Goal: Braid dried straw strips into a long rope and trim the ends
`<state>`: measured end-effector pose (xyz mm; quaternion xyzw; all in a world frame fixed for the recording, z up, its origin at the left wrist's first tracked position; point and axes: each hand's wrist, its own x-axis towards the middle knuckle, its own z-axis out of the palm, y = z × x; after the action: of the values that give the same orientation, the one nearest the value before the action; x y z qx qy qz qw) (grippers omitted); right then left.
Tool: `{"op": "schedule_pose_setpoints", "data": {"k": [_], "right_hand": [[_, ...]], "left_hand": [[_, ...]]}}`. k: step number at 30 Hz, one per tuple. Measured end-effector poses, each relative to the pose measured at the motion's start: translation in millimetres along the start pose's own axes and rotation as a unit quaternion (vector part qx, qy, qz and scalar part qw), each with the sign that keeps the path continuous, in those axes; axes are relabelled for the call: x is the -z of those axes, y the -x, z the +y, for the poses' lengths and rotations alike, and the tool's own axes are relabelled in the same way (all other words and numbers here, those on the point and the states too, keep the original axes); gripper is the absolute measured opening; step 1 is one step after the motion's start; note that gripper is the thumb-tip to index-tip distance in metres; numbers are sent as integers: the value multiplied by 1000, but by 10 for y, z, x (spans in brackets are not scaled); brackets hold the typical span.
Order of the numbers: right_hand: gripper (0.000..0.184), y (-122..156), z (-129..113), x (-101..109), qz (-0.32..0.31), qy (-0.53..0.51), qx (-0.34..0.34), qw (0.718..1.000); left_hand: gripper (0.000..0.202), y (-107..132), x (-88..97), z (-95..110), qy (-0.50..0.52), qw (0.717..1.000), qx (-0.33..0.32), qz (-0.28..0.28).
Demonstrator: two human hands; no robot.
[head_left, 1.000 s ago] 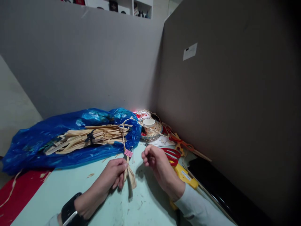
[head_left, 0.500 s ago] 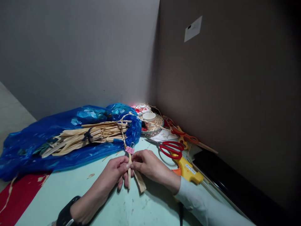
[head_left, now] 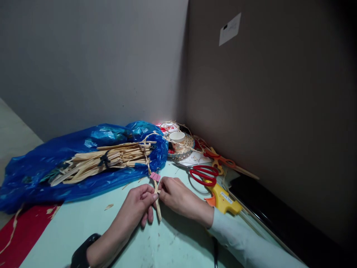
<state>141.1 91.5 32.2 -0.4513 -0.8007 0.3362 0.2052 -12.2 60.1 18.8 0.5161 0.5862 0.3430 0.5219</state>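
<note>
My left hand [head_left: 145,203] pinches a pale dried-leaf strip [head_left: 158,211], whose lower end hangs below the fingers. Close against it on the right, my right hand [head_left: 174,193] has thumb and fingers pressed together on the strip's upper part; a fold or second strip there is mostly hidden. Just above both hands, a pink binder clip [head_left: 155,176] grips the strip. From the clip a thin twisted cord [head_left: 148,160] of the same material runs up toward a blue plastic bag [head_left: 75,145].
On the bag lies a bundle of dried leaves [head_left: 119,158] with a dark tie. Red-handled scissors [head_left: 205,175], a yellow glue gun [head_left: 224,201] and orange scissors [head_left: 220,159] lie at right. Behind, a paper cup [head_left: 177,138] stands on a woven disc [head_left: 188,147]. Walls [head_left: 251,93] close the corner.
The wide strip end that hung at the right has gone up between my fingers, leaving one hanging end. My right hand has shifted slightly right, and the clip has tilted.
</note>
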Motion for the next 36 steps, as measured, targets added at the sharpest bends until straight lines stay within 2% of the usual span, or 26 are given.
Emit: {"op": "schedule_pose_setpoints", "data": {"k": [7, 15, 20, 28, 36], "right_hand": [[23, -88, 69, -36, 11, -62, -27, 998], [24, -83, 70, -31, 2, -116, -49, 992], [23, -83, 86, -42, -13, -124, -46, 991], [27, -74, 96, -46, -24, -129, -25, 991], [22, -91, 74, -21, -36, -112, -41, 992]], "left_hand": [[21, 21, 14, -39, -34, 999, -30, 9], [24, 31, 25, 29, -26, 999, -8, 35], [24, 37, -3, 33, -18, 999, 17, 41], [24, 28, -14, -60, -42, 998, -13, 43], [24, 73, 27, -78, -11, 998, 13, 66]]}}
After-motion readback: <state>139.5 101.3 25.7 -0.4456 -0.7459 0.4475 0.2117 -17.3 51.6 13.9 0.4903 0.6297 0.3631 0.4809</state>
